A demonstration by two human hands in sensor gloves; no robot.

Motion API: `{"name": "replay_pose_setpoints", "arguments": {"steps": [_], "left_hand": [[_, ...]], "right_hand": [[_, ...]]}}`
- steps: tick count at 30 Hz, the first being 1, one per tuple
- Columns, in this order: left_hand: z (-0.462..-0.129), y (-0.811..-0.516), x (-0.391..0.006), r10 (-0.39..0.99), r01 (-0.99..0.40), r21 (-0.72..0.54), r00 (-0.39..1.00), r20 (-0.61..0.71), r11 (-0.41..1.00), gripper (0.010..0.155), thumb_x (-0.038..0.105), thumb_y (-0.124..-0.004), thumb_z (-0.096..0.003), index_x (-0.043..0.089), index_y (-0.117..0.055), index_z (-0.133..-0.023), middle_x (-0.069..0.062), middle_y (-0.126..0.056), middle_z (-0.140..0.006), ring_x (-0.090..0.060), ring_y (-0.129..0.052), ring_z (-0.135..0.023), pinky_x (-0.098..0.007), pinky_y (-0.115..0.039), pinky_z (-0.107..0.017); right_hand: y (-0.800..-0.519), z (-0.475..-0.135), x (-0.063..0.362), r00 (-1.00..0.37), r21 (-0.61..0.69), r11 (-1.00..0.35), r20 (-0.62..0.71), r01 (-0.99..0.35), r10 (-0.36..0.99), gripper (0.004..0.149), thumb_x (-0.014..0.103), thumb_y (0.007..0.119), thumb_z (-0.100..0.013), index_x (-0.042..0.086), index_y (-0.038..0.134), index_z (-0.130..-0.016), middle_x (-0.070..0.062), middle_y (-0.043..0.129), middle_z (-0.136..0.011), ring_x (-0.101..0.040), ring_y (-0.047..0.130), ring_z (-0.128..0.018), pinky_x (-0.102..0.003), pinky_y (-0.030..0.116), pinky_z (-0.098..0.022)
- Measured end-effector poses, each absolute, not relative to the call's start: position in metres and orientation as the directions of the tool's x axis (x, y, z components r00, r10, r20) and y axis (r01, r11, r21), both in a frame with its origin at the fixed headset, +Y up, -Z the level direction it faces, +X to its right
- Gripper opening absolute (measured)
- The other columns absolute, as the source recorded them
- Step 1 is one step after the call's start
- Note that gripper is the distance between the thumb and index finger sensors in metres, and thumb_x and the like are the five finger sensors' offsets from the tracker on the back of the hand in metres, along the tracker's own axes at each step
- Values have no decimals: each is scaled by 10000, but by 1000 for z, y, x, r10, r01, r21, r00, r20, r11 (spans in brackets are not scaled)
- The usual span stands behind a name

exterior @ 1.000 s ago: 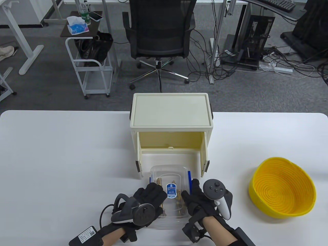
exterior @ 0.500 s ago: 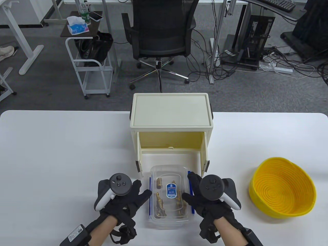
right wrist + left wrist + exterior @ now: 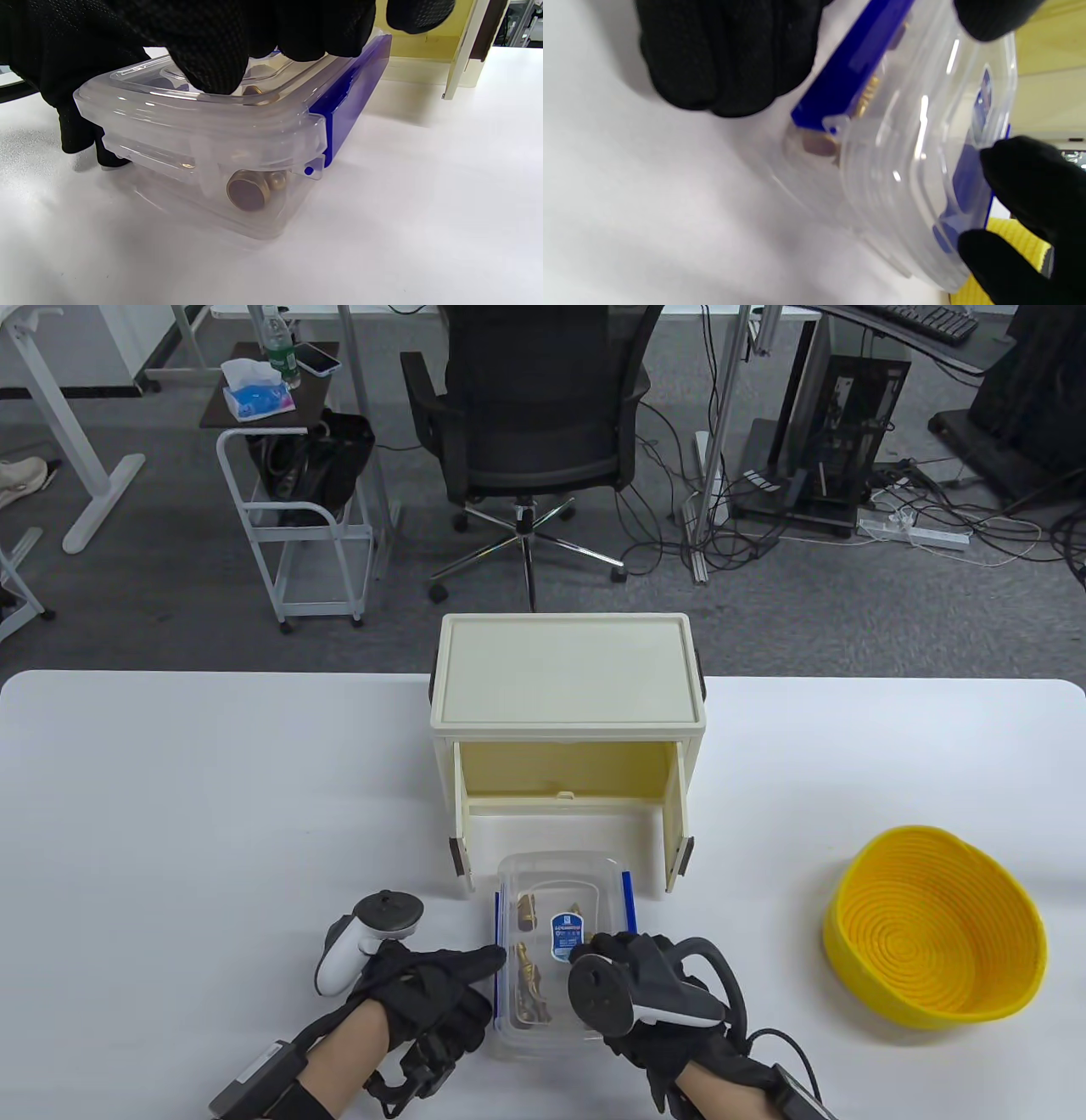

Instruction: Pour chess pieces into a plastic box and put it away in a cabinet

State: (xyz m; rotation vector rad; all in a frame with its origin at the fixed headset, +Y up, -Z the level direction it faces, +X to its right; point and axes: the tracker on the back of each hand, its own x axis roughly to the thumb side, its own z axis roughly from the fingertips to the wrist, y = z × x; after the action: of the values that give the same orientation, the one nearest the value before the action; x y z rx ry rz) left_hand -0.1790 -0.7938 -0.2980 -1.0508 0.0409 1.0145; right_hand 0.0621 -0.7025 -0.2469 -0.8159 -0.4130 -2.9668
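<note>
The clear plastic box with its lid on and blue side latches stands on the table in front of the open cream cabinet. Golden chess pieces lie inside it; one shows through the near wall in the right wrist view. My left hand holds the box's left side, thumb on the lid's edge and fingers beside the left latch. My right hand lies over the lid, and its fingertips press on the lid's near end. The right latch is uncovered.
A yellow woven basket sits on the table to the right. The cabinet's two doors stand open toward me on either side of the box's far end. An office chair stands beyond the table.
My right hand has moved from the right latch onto the lid and rolled over. My left hand has turned on its side and closed in on the box's left edge. The box stays put.
</note>
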Motion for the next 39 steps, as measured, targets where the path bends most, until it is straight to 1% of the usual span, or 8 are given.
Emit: {"name": "replay_pose_setpoints", "arguments": {"steps": [5, 13, 14, 15, 16, 24, 29, 39], "left_hand": [[-295, -794, -173, 644, -676, -677, 661, -384, 291, 963, 719, -584, -557, -14, -285, -1104, -215, -824, -920, -360, -956, -736, -465, -856, -520], [-297, -797, -175, 644, -665, -677, 674, -363, 314, 994, 762, -602, -530, 25, -283, -1117, -197, -854, -844, -295, -970, -636, -441, -852, -491], [-297, -797, -175, 641, -663, -676, 678, -360, 322, 999, 766, -603, -526, 27, -287, -1118, -198, -856, -832, -283, -971, -620, -437, -853, -485], [-297, -797, -176, 635, -658, -673, 687, -354, 337, 1005, 770, -605, -524, 26, -286, -1120, -195, -855, -820, -270, -970, -604, -434, -852, -477], [-298, -797, -176, 631, -653, -673, 694, -347, 348, 1014, 775, -603, -521, 24, -280, -1120, -184, -856, -807, -257, -966, -589, -431, -850, -472], [-296, -785, -172, 585, -586, -627, 773, -244, 513, 965, 758, -597, -531, 12, -381, -1104, -3, -897, -591, -131, -945, -402, -386, -862, -378], [-292, -776, -164, 556, -533, -583, 815, -160, 613, 884, 712, -576, -556, 37, -418, -1104, 2, -915, -544, -130, -947, -359, -397, -866, -364], [-283, -765, -149, 438, -393, -425, 899, 8, 815, 813, 668, -559, -567, 52, -493, -1095, -39, -931, -571, -166, -959, -385, -428, -861, -386]], "right_hand": [[-703, -247, 63, -856, 218, -971, 516, 95, 32, 899, 395, 954, -342, 51, 588, -1088, -252, 648, -1045, -496, 650, -928, -657, 622, -686], [-704, -248, 66, -854, 200, -977, 520, 76, 40, 860, 396, 942, -362, 62, 606, -1079, -236, 667, -1033, -478, 662, -918, -652, 625, -686], [-704, -248, 66, -853, 199, -977, 520, 77, 39, 815, 381, 924, -396, 63, 609, -1077, -238, 668, -1032, -479, 663, -917, -653, 626, -685], [-704, -248, 66, -853, 197, -977, 520, 78, 37, 652, 316, 844, -527, 62, 607, -1078, -238, 669, -1031, -479, 664, -916, -653, 626, -685], [-704, -248, 66, -853, 195, -978, 520, 78, 36, 599, 296, 816, -564, 63, 611, -1076, -236, 671, -1030, -478, 666, -915, -652, 626, -685], [-704, -249, 67, -852, 191, -979, 523, 69, 42, 590, 297, 814, -569, 66, 616, -1074, -231, 678, -1026, -472, 671, -911, -648, 627, -686], [-704, -249, 67, -849, 186, -980, 527, 74, 35, 586, 299, 815, -568, 68, 623, -1072, -231, 684, -1022, -471, 678, -907, -647, 630, -686], [-705, -251, 68, -849, 183, -982, 526, 54, 52, 584, 303, 824, -558, 73, 641, -1063, -219, 697, -1012, -464, 683, -896, -638, 638, -684]]}}
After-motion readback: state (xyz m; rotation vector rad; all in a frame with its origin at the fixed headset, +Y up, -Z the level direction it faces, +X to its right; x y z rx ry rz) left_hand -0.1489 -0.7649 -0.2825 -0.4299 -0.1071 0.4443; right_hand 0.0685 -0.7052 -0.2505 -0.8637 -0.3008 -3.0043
